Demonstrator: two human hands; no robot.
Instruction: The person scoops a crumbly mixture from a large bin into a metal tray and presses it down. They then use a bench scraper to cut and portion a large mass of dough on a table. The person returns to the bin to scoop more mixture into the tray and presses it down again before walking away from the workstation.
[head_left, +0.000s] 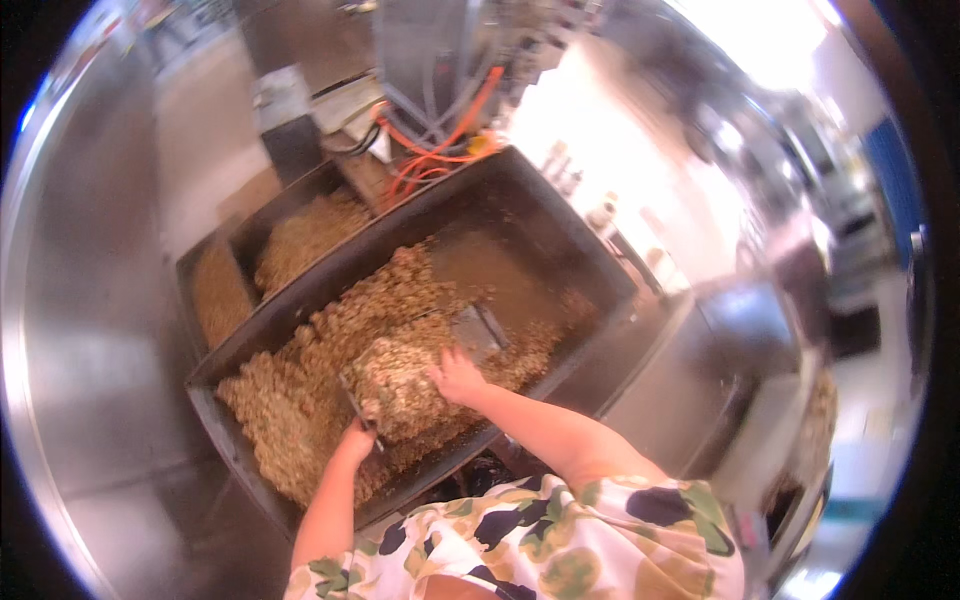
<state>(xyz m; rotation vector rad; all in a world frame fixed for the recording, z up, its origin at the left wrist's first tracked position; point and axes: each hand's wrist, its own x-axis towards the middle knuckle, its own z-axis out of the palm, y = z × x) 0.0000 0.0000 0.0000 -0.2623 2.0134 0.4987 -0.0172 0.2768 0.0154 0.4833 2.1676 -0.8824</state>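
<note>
Your left hand is closed around the handle of a metal scoop, at its near, lower end. The scoop lies tilted across the middle of the large bin, its load end reaching up and right from that hand. It carries a heaped load of tan granular feed. Your right hand rests on top of that load, just right of the heap's middle, palm down; whether its fingers are spread or together you cannot tell from this view, as they sink into the blurred feed. The two hands sit near each other, with the heap between them. More feed covers the bin's left and near parts; the far right floor shows bare metal. A second, smaller bin with feed stands just behind it, on the left.
</note>
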